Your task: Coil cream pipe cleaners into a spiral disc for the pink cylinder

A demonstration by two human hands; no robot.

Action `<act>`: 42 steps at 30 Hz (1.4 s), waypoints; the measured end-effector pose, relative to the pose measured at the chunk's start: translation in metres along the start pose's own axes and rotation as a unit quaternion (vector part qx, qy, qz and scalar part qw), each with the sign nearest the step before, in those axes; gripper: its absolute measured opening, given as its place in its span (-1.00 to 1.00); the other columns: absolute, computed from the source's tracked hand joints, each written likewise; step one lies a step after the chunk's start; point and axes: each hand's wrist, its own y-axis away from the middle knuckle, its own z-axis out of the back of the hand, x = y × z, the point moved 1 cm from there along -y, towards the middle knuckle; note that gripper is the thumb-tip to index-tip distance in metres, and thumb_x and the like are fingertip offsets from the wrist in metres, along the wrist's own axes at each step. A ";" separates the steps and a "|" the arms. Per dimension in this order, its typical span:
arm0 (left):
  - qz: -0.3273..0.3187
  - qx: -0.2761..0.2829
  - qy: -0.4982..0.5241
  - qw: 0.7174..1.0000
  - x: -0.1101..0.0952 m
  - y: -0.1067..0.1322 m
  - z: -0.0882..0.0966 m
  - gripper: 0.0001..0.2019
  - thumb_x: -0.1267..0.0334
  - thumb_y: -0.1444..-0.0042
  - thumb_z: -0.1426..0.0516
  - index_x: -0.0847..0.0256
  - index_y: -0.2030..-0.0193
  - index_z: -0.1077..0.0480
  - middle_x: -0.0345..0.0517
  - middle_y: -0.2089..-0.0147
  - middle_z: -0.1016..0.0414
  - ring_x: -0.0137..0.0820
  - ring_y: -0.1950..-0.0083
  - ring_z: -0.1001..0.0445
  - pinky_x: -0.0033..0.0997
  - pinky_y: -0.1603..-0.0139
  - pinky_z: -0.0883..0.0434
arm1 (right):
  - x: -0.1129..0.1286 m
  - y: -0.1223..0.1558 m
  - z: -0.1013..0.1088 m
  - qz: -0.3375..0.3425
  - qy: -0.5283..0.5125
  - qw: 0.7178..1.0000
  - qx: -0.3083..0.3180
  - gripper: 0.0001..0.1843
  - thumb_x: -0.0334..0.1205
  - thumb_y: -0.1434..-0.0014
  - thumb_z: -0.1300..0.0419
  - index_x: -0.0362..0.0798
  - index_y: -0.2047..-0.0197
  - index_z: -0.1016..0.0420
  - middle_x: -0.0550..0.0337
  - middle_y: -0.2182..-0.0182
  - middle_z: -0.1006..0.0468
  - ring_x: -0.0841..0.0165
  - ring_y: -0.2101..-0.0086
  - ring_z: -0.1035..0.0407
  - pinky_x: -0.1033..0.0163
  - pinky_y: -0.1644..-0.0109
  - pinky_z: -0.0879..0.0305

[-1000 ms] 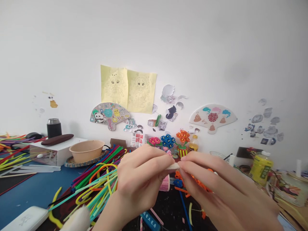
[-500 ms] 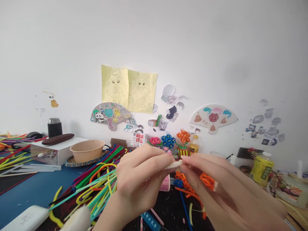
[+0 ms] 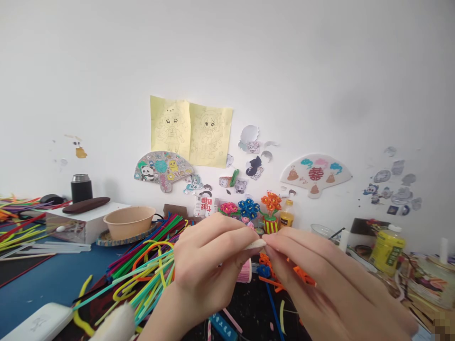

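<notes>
White wall [image 3: 284, 71] is filling the upper view, with two yellow drawings [image 3: 191, 130] and paper fans [image 3: 163, 168] stuck to it. Below, a cluttered craft table [image 3: 46, 284] is carrying a heap of coloured pipe cleaners [image 3: 145, 265], a tan bowl [image 3: 128, 221], a black flask [image 3: 81, 187] and small pipe-cleaner flowers [image 3: 249, 208] in pots near the wall. Both hands are meeting at the middle, raised above the table. The left hand [image 3: 206, 274] is pinching a short white fuzzy piece [image 3: 256, 244] between thumb and fingers, and the right hand [image 3: 327, 279] is pinching its tip from the other side, fingertips touching it. Orange pipe cleaner bits [image 3: 302, 274] are lying just behind the right hand's fingers
</notes>
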 end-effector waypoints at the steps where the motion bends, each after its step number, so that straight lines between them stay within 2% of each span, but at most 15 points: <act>1: 0.000 -0.001 -0.001 1.000 0.000 0.000 0.000 -0.88 0.53 -0.17 -0.21 0.30 0.20 -0.53 -0.04 0.33 -0.57 -0.44 0.37 -0.48 -0.48 0.42 -0.41 | 0.001 0.000 -0.001 -0.009 -0.006 1.000 -0.006 -0.82 -0.37 -0.29 -0.24 0.05 0.08 -0.59 0.31 0.28 -0.75 0.35 0.32 -0.65 0.32 0.07 -0.46; 5: 0.001 -0.010 -0.002 1.000 0.001 0.002 0.001 -0.88 0.50 -0.18 -0.21 0.27 0.18 -0.54 -0.06 0.33 -0.57 -0.44 0.38 -0.48 -0.47 0.42 -0.43 | 0.007 -0.002 -0.004 -0.093 -0.021 0.995 -0.036 -0.86 -0.30 -0.31 -0.24 0.11 0.13 -0.62 0.32 0.29 -0.73 0.36 0.33 -0.63 0.30 0.12 -0.46; 8: 0.001 -0.010 0.003 1.000 0.001 0.002 0.001 -0.88 0.50 -0.19 -0.21 0.28 0.17 -0.54 -0.04 0.33 -0.57 -0.43 0.37 -0.49 -0.47 0.41 -0.44 | 0.010 -0.004 -0.005 -0.129 -0.023 0.991 -0.037 -0.87 -0.29 -0.33 -0.23 0.07 0.20 -0.63 0.29 0.33 -0.72 0.40 0.36 -0.62 0.32 0.13 -0.44; 10: 0.000 -0.008 0.004 1.000 0.002 0.002 0.001 -0.88 0.51 -0.18 -0.22 0.30 0.18 -0.54 -0.03 0.33 -0.57 -0.43 0.37 -0.49 -0.47 0.40 -0.44 | 0.010 -0.005 -0.005 -0.123 -0.025 0.991 -0.036 -0.86 -0.31 -0.33 -0.23 0.04 0.23 -0.62 0.27 0.35 -0.72 0.40 0.36 -0.61 0.32 0.12 -0.43; 16: 0.011 0.000 0.002 1.000 0.003 0.002 -0.002 -0.91 0.53 -0.16 -0.22 0.31 0.23 -0.52 -0.03 0.36 -0.56 -0.43 0.38 -0.50 -0.48 0.39 -0.46 | 0.005 -0.002 -0.006 -0.036 -0.007 0.999 -0.036 -0.88 -0.39 -0.24 -0.31 -0.01 0.16 -0.61 0.20 0.32 -0.74 0.36 0.35 -0.62 0.30 0.09 -0.44; 20: 0.022 0.014 -0.011 1.000 0.004 0.000 -0.003 -0.90 0.50 -0.19 -0.20 0.26 0.25 -0.50 -0.09 0.40 -0.55 -0.44 0.42 -0.48 -0.50 0.44 -0.43 | 0.004 -0.009 -0.008 0.000 -0.020 0.999 -0.040 -0.88 -0.45 -0.24 -0.27 -0.08 0.19 -0.58 0.15 0.35 -0.73 0.35 0.36 -0.62 0.34 0.13 -0.49; 22: 0.032 0.024 -0.017 0.999 0.003 -0.001 -0.003 -0.91 0.47 -0.21 -0.18 0.24 0.27 -0.48 -0.14 0.44 -0.53 -0.47 0.47 -0.43 -0.51 0.47 -0.38 | 0.003 -0.013 -0.008 -0.034 -0.064 0.997 -0.040 -0.87 -0.46 -0.24 -0.24 -0.06 0.28 -0.55 0.19 0.41 -0.70 0.38 0.44 -0.58 0.36 0.22 -0.51; 24: 0.061 0.040 -0.017 0.997 0.002 -0.003 -0.002 -0.92 0.44 -0.21 -0.18 0.24 0.30 -0.47 -0.20 0.49 -0.49 -0.50 0.52 -0.37 -0.52 0.50 -0.33 | 0.001 -0.016 -0.009 -0.096 -0.130 0.987 -0.002 -0.85 -0.44 -0.24 -0.21 -0.02 0.34 -0.51 0.24 0.45 -0.65 0.42 0.49 -0.52 0.39 0.36 -0.48; 27: 0.154 0.076 0.003 0.985 0.004 -0.003 -0.003 -0.86 0.35 -0.23 -0.18 0.25 0.37 -0.48 -0.24 0.52 -0.46 -0.52 0.54 -0.34 -0.54 0.51 -0.28 | -0.003 -0.015 -0.012 -0.203 -0.226 0.950 0.071 -0.84 -0.41 -0.22 -0.21 0.01 0.37 -0.48 0.27 0.44 -0.58 0.44 0.52 -0.44 0.42 0.50 -0.39; 31: 0.285 0.118 0.055 0.950 0.010 0.000 -0.008 -0.75 0.20 -0.26 -0.15 0.28 0.39 -0.49 -0.22 0.52 -0.44 -0.49 0.49 -0.32 -0.54 0.48 -0.26 | -0.006 -0.010 -0.019 -0.320 -0.301 0.892 0.109 -0.84 -0.33 -0.24 -0.22 0.01 0.40 -0.48 0.30 0.46 -0.53 0.44 0.51 -0.41 0.42 0.51 -0.34; 33: 0.317 0.129 0.067 0.937 0.013 0.002 -0.011 -0.73 0.15 -0.27 -0.14 0.28 0.36 -0.50 -0.21 0.49 -0.45 -0.48 0.47 -0.32 -0.52 0.46 -0.25 | -0.007 -0.008 -0.022 -0.339 -0.313 0.879 0.121 -0.84 -0.28 -0.25 -0.22 0.01 0.40 -0.49 0.30 0.48 -0.51 0.43 0.50 -0.42 0.40 0.48 -0.35; 37: 0.338 0.133 0.073 0.929 0.015 0.003 -0.012 -0.68 0.10 -0.27 -0.12 0.28 0.40 -0.47 -0.24 0.52 -0.35 -0.48 0.48 -0.23 -0.51 0.48 -0.18 | -0.011 -0.006 -0.026 -0.376 -0.328 0.857 0.127 -0.83 -0.17 -0.22 -0.26 -0.01 0.40 -0.53 0.24 0.46 -0.55 0.37 0.46 -0.45 0.35 0.43 -0.40; 39: 0.348 0.131 0.091 0.924 0.016 0.003 -0.011 -0.64 0.06 -0.27 -0.12 0.28 0.44 -0.43 -0.26 0.54 -0.27 -0.48 0.49 -0.18 -0.50 0.51 -0.13 | -0.016 -0.004 -0.028 -0.411 -0.376 0.820 0.130 -0.80 -0.10 -0.19 -0.30 -0.04 0.37 -0.57 0.21 0.48 -0.57 0.34 0.47 -0.47 0.33 0.43 -0.42; 42: 0.376 0.131 0.136 0.907 0.019 0.004 -0.009 -0.59 -0.04 -0.24 -0.12 0.29 0.43 -0.43 -0.24 0.53 -0.23 -0.47 0.48 -0.17 -0.49 0.51 -0.12 | -0.026 -0.001 -0.034 -0.455 -0.473 0.740 0.147 -0.70 0.01 -0.15 -0.34 -0.10 0.31 -0.62 0.22 0.60 -0.50 0.39 0.57 -0.38 0.35 0.54 -0.33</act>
